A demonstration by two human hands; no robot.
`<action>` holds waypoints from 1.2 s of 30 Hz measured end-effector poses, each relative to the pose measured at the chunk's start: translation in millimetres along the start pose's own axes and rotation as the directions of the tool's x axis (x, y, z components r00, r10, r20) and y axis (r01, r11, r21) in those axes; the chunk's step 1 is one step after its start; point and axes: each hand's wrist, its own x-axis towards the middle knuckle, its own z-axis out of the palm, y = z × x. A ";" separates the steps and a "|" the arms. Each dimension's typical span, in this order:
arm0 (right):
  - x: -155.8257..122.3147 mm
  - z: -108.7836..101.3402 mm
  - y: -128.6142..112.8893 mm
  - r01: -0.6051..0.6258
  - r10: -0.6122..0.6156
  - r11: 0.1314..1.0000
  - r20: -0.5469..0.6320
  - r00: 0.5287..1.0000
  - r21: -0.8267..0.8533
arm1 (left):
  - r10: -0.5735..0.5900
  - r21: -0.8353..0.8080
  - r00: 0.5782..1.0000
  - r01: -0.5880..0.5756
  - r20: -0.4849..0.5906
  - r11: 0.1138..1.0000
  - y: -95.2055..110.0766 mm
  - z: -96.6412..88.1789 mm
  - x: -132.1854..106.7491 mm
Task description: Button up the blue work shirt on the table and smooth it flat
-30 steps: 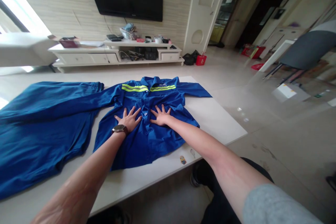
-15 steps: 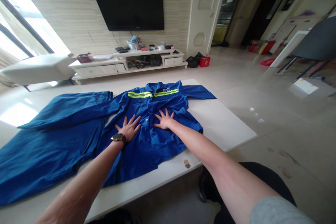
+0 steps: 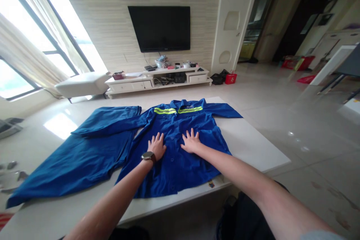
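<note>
A blue work shirt [image 3: 180, 157] with yellow reflective stripes across the chest lies face up on a white table [image 3: 250, 142], collar away from me. My left hand [image 3: 156, 145], with a dark watch on the wrist, rests flat on the shirt's front just left of the button line, fingers together and stretched out. Just right of the button line my right hand [image 3: 191, 141] lies flat too, fingers spread. Neither hand holds anything. A second blue garment [image 3: 84, 153] is spread out to the left, partly under the shirt's sleeve.
Beyond the table stand a white TV cabinet [image 3: 157, 80] with clutter on top and a wall-mounted TV [image 3: 159, 28]. A white bench [image 3: 81, 84] sits by the window at left. Glossy tiled floor extends to the right, with a red bucket [image 3: 230, 78] near a pillar.
The camera has tilted up and the view has shifted. Both hands stay flat on the shirt's front; the left hand's fingers have drawn closer together.
</note>
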 end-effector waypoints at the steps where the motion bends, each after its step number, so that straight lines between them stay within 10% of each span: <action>1: -18.7 3.8 -4.4 0.033 -0.032 0.999 -0.046 0.998 0.010 | -0.002 -0.071 1.000 0.003 0.020 0.997 8.0 -0.8 -21.5; 8: -147.2 55.3 -11.8 0.210 -0.204 0.968 -0.054 0.977 0.140 | 0.222 -0.127 0.882 -0.186 0.416 0.974 29.6 17.7 -169.1; 17: -167.1 33.3 -14.9 0.207 -0.066 0.898 -0.346 0.936 0.389 | 0.334 -0.394 0.932 -0.255 0.145 0.883 6.1 11.7 -180.3; 22: -182.0 -23.2 62.1 0.086 0.339 0.785 -0.542 0.769 0.613 | 0.172 -0.619 0.967 -0.251 -0.186 0.744 -1.8 0.7 -178.4; 26: -230.3 -46.1 158.9 -0.359 0.592 0.788 -0.451 0.668 0.501 | -0.244 -0.864 0.951 -0.047 -0.192 0.501 -19.3 -24.1 -168.6; 30: -295.0 0.6 203.8 -0.381 0.533 0.838 -0.440 0.723 0.389 | -0.544 -0.972 0.833 -0.033 0.102 -0.233 -67.9 -63.3 -167.5; 32: -322.6 37.5 197.8 -0.281 0.444 0.891 -0.553 0.705 0.357 | -0.622 -0.883 0.756 -0.133 0.203 -0.450 -98.1 -81.4 -173.9; 34: -344.1 68.2 180.2 -0.225 0.364 0.931 -0.663 0.655 0.289 | -0.701 -0.880 0.675 -0.165 0.229 -0.446 -121.3 -92.7 -184.2; 36: -358.2 85.0 160.3 -0.242 0.317 0.947 -0.726 0.610 0.211 | -0.856 -0.971 0.500 -0.112 0.129 -0.212 -129.6 -94.4 -195.3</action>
